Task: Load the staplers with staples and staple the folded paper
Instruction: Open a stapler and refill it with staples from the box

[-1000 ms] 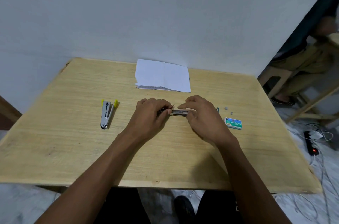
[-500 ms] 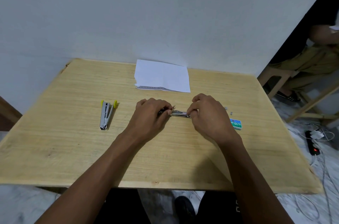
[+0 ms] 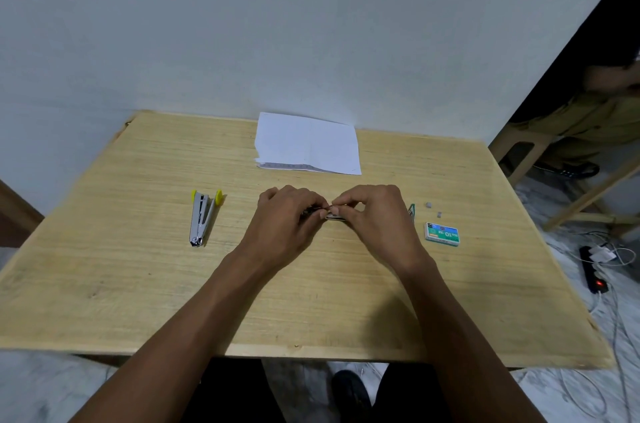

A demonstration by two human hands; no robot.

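Note:
My left hand (image 3: 285,218) and my right hand (image 3: 375,218) meet at the table's middle over a small metal stapler (image 3: 335,215), mostly hidden under the fingers. My left hand grips its left end. My right fingertips pinch something small at its top, too small to make out. A second stapler (image 3: 201,217) with yellow ends lies opened out at the left. The folded white paper (image 3: 309,144) lies at the back. A green staple box (image 3: 442,233) sits at the right, with two small staple strips (image 3: 433,209) behind it.
The wooden table (image 3: 138,284) stands against a white wall. A green-edged stapler part (image 3: 411,209) sticks out behind my right hand. To the right are a wooden stool (image 3: 523,154), a seated person's legs and a power strip (image 3: 593,270) with cables on the floor.
My right hand has slid left along the stapler and now meets my left fingertips. That uncovered the staple box and the green-edged part.

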